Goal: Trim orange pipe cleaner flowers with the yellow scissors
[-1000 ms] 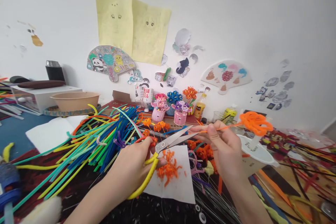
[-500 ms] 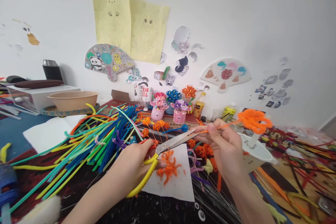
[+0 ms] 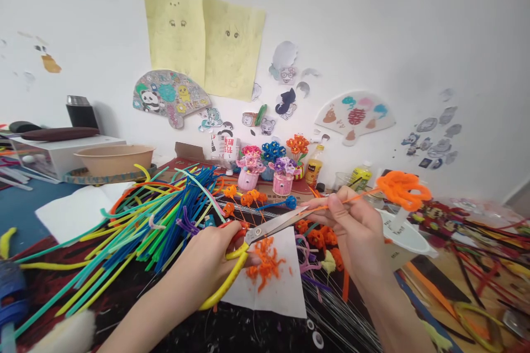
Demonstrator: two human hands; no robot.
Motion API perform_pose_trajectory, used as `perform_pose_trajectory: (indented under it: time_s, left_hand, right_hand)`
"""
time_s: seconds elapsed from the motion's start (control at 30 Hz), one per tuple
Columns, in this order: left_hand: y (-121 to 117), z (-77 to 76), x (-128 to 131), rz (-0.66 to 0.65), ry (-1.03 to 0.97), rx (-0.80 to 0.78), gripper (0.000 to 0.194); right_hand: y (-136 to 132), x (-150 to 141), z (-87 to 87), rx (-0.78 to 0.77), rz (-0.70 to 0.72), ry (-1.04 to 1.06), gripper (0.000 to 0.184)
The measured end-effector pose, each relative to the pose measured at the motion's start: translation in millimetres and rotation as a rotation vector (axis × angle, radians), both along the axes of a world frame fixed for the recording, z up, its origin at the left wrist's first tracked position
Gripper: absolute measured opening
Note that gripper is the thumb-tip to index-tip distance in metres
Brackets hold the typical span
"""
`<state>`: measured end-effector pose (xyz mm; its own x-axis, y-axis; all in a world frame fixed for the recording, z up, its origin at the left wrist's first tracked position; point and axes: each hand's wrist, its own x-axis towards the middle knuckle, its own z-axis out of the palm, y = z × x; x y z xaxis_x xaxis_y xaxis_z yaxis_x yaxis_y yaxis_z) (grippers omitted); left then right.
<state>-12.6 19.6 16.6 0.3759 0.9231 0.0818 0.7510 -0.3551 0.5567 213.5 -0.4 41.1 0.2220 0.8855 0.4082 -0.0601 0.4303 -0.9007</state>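
Observation:
My left hand [image 3: 219, 256] is closed round the handles of a pair of scissors [image 3: 271, 226], yellow-wrapped on the lower loop. The blades point right and up, their tips meeting the stem's end by my right fingers. Between thumb and fingers my right hand [image 3: 356, 226] pinches the thin orange stem of a pipe-cleaner flower [image 3: 403, 190], its looped petals out to the right. Below the scissors, orange fuzz clippings [image 3: 267, 265] are heaped on a white paper sheet [image 3: 273, 306].
A large bundle of coloured pipe cleaners [image 3: 178, 220] spreads at left. Pots of pipe-cleaner flowers [image 3: 284, 182] and a yellow-labelled bottle [image 3: 314, 166] stand along the wall. Orange flowers [image 3: 317, 237] lie behind the paper; thin wires [image 3: 339, 309] fan out below my right hand.
The scissor tips have come together a little more at the stem. Both hands and the orange flower stay almost in place.

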Motion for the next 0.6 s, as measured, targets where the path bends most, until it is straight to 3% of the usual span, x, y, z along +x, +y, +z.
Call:
perform_pose_trajectory:
  time_s: [0.3, 0.5, 0.6]
  left_hand:
    - [3.4, -7.3, -2.1, -0.017, 0.013, 0.015, 0.032]
    - [1.2, -6.9, -1.8, -0.035, 0.039, -0.017, 0.014]
    - [-0.2, -4.7, -2.3, -0.021, 0.062, -0.022, 0.014]
  right_hand:
    - [-0.1, 1.4, 0.9, 0.011, 0.028, 0.017, 0.026]
    - [0.5, 1.1, 0.6, 0.009, 0.066, 0.048, 0.024]
    - [0.6, 0.9, 0.4, 0.016, 0.051, 0.037, 0.025]
